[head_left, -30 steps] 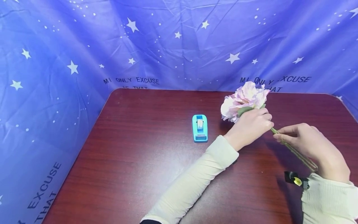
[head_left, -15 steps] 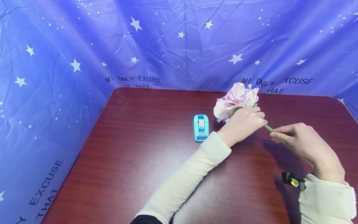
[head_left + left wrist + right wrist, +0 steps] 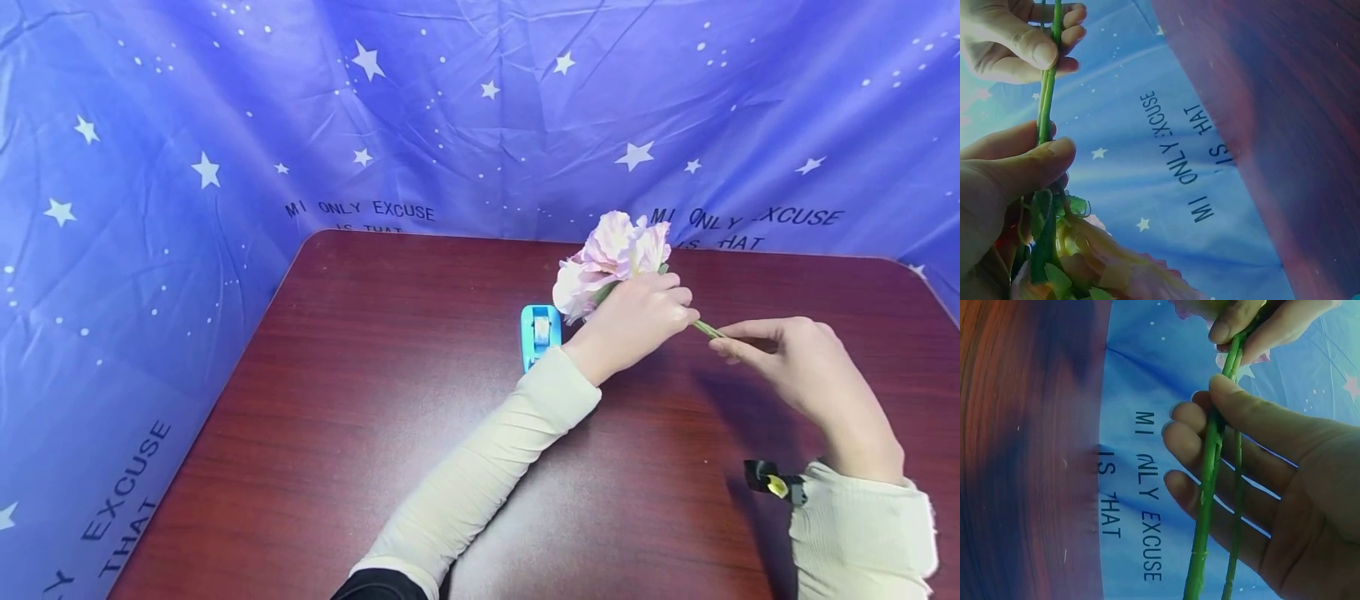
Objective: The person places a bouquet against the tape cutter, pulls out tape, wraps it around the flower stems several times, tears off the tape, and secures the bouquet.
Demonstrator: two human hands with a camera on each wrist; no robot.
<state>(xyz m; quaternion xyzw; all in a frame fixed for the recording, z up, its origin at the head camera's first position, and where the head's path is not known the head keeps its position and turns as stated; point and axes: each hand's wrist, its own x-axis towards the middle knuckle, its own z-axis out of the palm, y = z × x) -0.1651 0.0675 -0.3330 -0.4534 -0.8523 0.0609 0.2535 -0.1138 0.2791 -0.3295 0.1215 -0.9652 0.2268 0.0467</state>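
Observation:
Pale pink flowers [image 3: 611,246] with green leaves [image 3: 1054,231] are held over the table, heads pointing left and away. Just below the blooms, my left hand [image 3: 637,312] grips the green stems [image 3: 707,329] between thumb and fingers. My right hand [image 3: 810,367] pinches the stems a little farther down, with thumb and index finger. In the right wrist view, two stems [image 3: 1208,481] run side by side past the thumb [image 3: 1225,387], and the other fingers lie loosely behind them.
On the dark red wooden table [image 3: 337,358], a light blue tape dispenser [image 3: 541,329] stands beside my left wrist, partly covered by the sleeve [image 3: 480,450]. A blue curtain [image 3: 450,125] with white stars borders the table at the back and left.
Both hands have moved left in the head view, carrying the flowers with them. The left sleeve now covers the front of the tape dispenser. Both hands keep their hold on the stems.

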